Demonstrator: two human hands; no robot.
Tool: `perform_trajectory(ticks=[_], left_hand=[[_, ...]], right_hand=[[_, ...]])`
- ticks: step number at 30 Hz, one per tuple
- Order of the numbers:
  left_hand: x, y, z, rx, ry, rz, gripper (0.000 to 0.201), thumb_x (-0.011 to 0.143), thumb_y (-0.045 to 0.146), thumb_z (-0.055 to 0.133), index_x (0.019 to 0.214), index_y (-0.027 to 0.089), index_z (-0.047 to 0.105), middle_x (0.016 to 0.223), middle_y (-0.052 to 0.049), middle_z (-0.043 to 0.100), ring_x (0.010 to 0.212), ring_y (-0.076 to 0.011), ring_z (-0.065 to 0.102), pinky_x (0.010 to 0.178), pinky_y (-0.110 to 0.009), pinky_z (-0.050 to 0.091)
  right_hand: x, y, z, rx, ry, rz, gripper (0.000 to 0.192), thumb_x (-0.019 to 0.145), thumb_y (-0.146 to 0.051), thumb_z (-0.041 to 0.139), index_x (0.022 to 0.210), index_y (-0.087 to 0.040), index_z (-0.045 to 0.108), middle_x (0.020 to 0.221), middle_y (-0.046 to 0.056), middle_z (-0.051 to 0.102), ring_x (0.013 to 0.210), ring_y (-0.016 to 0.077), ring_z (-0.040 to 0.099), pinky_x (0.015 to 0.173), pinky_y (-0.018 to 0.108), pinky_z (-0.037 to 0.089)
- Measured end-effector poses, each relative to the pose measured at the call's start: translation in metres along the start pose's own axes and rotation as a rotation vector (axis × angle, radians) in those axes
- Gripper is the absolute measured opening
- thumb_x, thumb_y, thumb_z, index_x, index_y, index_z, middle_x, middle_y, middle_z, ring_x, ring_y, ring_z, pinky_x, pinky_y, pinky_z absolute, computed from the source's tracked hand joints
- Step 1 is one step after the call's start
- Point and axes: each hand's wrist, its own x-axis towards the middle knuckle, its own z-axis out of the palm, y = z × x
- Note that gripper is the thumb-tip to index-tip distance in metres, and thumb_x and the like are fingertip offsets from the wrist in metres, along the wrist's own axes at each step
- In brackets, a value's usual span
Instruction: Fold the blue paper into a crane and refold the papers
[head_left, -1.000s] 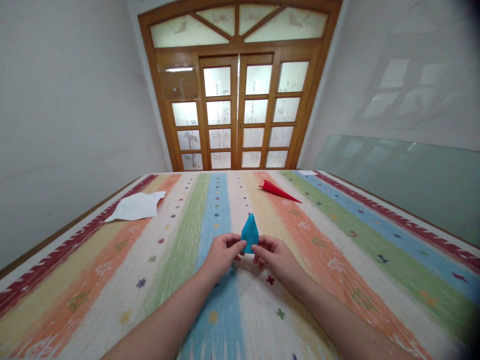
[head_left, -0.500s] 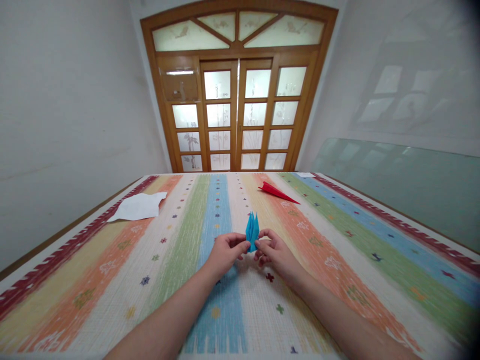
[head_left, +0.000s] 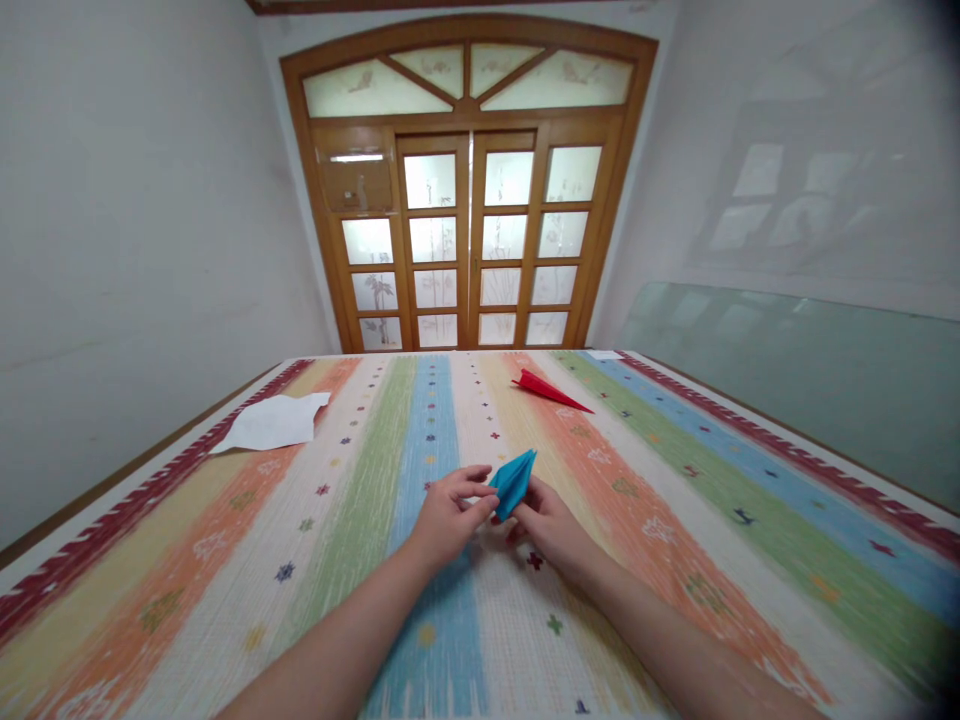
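You have the blue folded paper (head_left: 514,481) pinched between both hands, just above the middle of the desk (head_left: 675,520), its pointed tip tilted up and to your right. Your left hand (head_left: 448,515) nips the lower left edge between thumb and forefinger; your right hand (head_left: 551,525) is closed on it from beneath, fingers curled under the body.

To my eye you are working a crease on a narrow, layered piece. Keep the grip close to the fold line, line the edges up before you press, and run a fingernail along the crease so the stacked layers do not slip. Resting the piece on the desk would likely give a firmer base than folding in the air.

The paper looks thin, matte and crisp, shaped like a slim diamond with a sharp point. The desk carries a woven striped cloth (head_left: 360,520) with a coarse weave and small star motifs. Farther off lie a red folded paper (head_left: 547,390), long and dart-shaped, and a white crumpled sheet (head_left: 271,424) near the left edge.
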Motion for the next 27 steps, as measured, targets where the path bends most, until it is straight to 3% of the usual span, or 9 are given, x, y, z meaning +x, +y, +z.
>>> perform_trajectory(ticks=[6, 9, 12, 16, 27], left_hand=[[-0.002, 0.001, -0.002, 0.210, 0.060, 0.065, 0.020, 0.087, 0.029, 0.061, 0.099, 0.023, 0.076, 0.114, -0.009, 0.070, 0.100, -0.0220, 0.066, 0.072, -0.030, 0.056], [-0.001, 0.001, -0.005, 0.343, 0.052, 0.156, 0.022, 0.091, 0.027, 0.057, 0.102, 0.023, 0.075, 0.113, -0.009, 0.071, 0.104, -0.0226, 0.065, 0.084, -0.037, 0.055], [-0.001, 0.005, -0.007, 0.499, 0.037, 0.295, 0.022, 0.091, 0.022, 0.056, 0.105, 0.023, 0.073, 0.111, -0.008, 0.071, 0.105, -0.0229, 0.062, 0.096, -0.043, 0.048], [-0.003, 0.011, -0.007, 0.618, 0.021, 0.380, 0.024, 0.092, 0.018, 0.054, 0.108, 0.022, 0.071, 0.114, -0.009, 0.068, 0.104, -0.0232, 0.060, 0.091, -0.042, 0.050], [-0.003, 0.010, -0.004, 0.762, 0.036, 0.561, 0.028, 0.093, 0.014, 0.050, 0.115, 0.019, 0.066, 0.119, -0.010, 0.063, 0.105, -0.0231, 0.056, 0.089, -0.039, 0.050]], right_hand=[[0.001, -0.001, -0.001, 0.021, -0.066, -0.027, 0.031, 0.080, -0.027, 0.057, 0.109, -0.019, 0.062, 0.101, 0.008, 0.067, 0.080, 0.0187, 0.065, 0.050, 0.024, 0.052], [0.000, 0.002, -0.001, 0.032, -0.078, -0.019, 0.035, 0.080, -0.028, 0.059, 0.114, -0.020, 0.061, 0.106, 0.008, 0.067, 0.085, 0.0200, 0.066, 0.051, 0.024, 0.053], [0.001, 0.007, -0.001, 0.001, -0.038, 0.022, 0.033, 0.081, -0.033, 0.062, 0.111, -0.020, 0.062, 0.096, 0.008, 0.069, 0.085, 0.0216, 0.067, 0.053, 0.026, 0.054], [0.004, 0.012, -0.001, -0.025, 0.051, 0.056, 0.025, 0.079, -0.035, 0.064, 0.098, -0.018, 0.065, 0.083, 0.007, 0.069, 0.080, 0.0224, 0.069, 0.053, 0.027, 0.054], [0.004, 0.004, 0.006, 0.060, 0.098, 0.031, 0.030, 0.075, -0.042, 0.069, 0.092, -0.017, 0.065, 0.089, 0.010, 0.069, 0.078, 0.0254, 0.070, 0.050, 0.029, 0.051]])
